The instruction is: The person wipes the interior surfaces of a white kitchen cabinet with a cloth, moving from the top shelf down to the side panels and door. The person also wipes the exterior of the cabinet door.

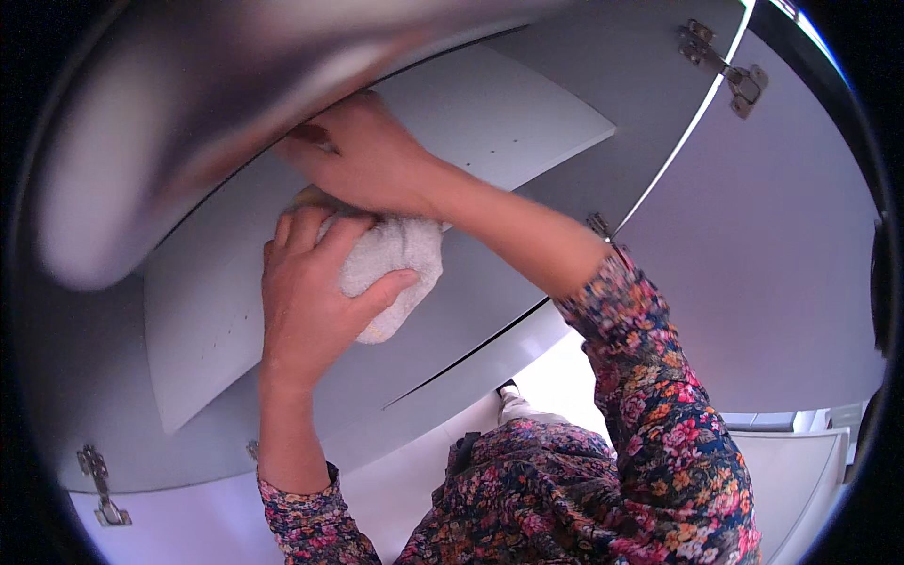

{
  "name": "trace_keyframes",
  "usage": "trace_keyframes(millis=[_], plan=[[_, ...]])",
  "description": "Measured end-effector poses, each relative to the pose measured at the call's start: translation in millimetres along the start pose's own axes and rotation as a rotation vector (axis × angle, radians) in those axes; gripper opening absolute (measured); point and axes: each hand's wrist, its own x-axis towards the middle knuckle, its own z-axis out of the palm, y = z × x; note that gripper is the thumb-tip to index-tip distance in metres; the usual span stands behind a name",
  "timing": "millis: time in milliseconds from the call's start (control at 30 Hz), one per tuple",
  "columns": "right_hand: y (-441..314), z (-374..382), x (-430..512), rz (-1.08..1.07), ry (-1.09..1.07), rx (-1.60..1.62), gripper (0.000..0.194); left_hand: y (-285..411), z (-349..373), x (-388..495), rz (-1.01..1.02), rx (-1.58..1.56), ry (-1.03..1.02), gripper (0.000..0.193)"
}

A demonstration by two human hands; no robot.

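My left hand [311, 289] is closed around a folded white terry cloth [388, 272], its thumb lying over the front of it. Just above, my right hand [346, 152] reaches over the grey cabinet shelf [558, 127], close to the top of the cloth. Its fingertips are partly cut off by a dark edge, so what they touch cannot be told. A small yellowish patch shows between the two hands. Both hands are inside an open grey cabinet.
An open cabinet door [777, 247] stands at the right on a metal hinge [745, 88]. Another hinge [102, 487] joins a door at the lower left. A large blurred object [176, 127] fills the upper left. A white drawer or panel [784, 473] stands at the lower right.
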Motion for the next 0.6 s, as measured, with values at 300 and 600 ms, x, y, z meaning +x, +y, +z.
trace_keyframes(millis=[300,600], plan=[[-14.4,-80.2,-252.6,0.358,0.703,-0.251,0.019,28.8,34.1,47.0,0.136,-0.032,-0.172,0.052],[-4.0,-14.9,-473.1,1.16,0.663,-0.055,0.022,72.7,133.3,156.4,0.285,-0.017,-0.24,0.064]])
